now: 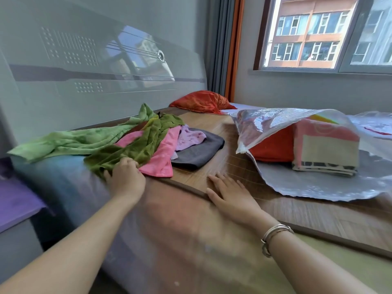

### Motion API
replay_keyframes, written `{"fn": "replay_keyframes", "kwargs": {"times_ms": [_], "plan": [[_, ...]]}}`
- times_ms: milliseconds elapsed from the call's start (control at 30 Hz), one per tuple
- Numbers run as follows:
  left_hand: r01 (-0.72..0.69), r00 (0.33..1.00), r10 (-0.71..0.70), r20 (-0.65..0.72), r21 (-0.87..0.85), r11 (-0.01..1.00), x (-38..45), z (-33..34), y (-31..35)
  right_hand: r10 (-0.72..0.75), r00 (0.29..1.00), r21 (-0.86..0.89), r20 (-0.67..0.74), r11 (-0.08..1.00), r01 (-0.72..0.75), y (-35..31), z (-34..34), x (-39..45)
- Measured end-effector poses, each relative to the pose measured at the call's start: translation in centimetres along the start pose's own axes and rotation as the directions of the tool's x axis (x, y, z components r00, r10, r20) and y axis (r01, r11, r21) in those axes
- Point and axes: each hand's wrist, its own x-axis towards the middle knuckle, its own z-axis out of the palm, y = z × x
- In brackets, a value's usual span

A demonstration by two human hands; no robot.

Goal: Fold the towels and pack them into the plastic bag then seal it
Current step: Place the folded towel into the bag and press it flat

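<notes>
Both hands: left hand (125, 177) grips dark-green towel (131, 149).

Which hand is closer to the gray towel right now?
Roughly equal, the right slightly nearer. The right hand lies flat on the mat just in front of the gray towel; the left hand grips the dark green towel beside it.

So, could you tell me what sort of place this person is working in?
Most likely a bedroom in a flat: a padded headboard behind a bed with a bamboo mat, an orange pillow, and a window facing apartment blocks.
</notes>
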Motion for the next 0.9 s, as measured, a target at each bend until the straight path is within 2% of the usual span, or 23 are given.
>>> {"fn": "replay_keyframes", "kwargs": {"times_ms": [133,200,233,267,333,367,400,467,533,633,700,767,833,900], "plan": [[-0.047,0.999,0.045,-0.015,-0.294,0.955,-1.4,-1.7,3.0,0.004,0.999,0.184,-0.046,0.983,0.005,-0.3,-0.9,-0.5],[-0.059,0.996,0.081,0.038,-0.397,0.916,-3.0,-2.9,5.2,0.055,0.992,0.422,-0.115,0.906,-0.001,-0.3,-1.3,-0.9],[-0.056,0.991,0.105,0.088,-0.441,0.896,-4.0,-3.4,6.3,0.114,0.983,0.585,-0.147,0.811,-0.007,-0.5,-1.5,-1.2],[-0.035,0.98,0.127,0.155,-0.489,0.872,-4.9,-3.6,7.4,0.187,0.969,0.746,-0.161,0.666,-0.004,-0.8,-1.9,-1.5],[0.046,0.933,0.179,0.312,-0.597,0.801,-7.0,-3.8,9.2,0.31,0.948,0.961,-0.072,0.275,-0.017,-1.3,-2.9,-2.3],[0.094,0.903,0.202,0.378,-0.634,0.768,-8.0,-4.0,9.9,0.338,0.941,0.994,0.007,0.097,-0.043,-1.6,-3.5,-2.9],[0.136,0.877,0.215,0.429,-0.652,0.746,-9.1,-4.3,10.5,0.351,0.933,0.997,0.076,-0.026,-0.072,-1.8,-4.0,-3.6],[0.183,0.839,0.236,0.491,-0.662,0.727,-11.2,-5.2,11.5,0.352,0.92,0.981,0.173,-0.143,-0.13,-2.1,-4.4,-5.0],[0.175,0.787,0.307,0.535,-0.672,0.72,-13.3,-6.6,12.4,0.346,0.909,0.968,0.234,-0.169,-0.185,-2.2,-4.5,-6.4],[0.188,0.629,0.458,0.629,-0.694,0.694,-16.3,-8.4,12.9,0.259,0.912,0.946,0.318,-0.155,-0.285,-1.7,-5.0,-8.5],[0.238,0.518,0.506,0.69,-0.684,0.689,-17.9,-9.0,12.6,0.21,0.925,0.947,0.316,-0.124,-0.296,-1.5,-5.2,-9.8],[0.293,0.455,0.493,0.742,-0.647,0.703,-19.0,-9.1,12.1,0.259,0.932,0.967,0.253,-0.054,-0.247,-1.3,-5.1,-10.9],[0.315,0.49,0.41,0.77,-0.594,0.74,-19.3,-9.1,11.5,0.33,0.931,0.978,0.158,0.076,-0.193,-1.2,-5.2,-11.9],[0.288,0.636,0.274,0.721,-0.551,0.783,-18.8,-8.5,10.6,0.356,0.929,0.961,0.104,0.203,-0.186,-0.9,-5.8,-12.9]]}}
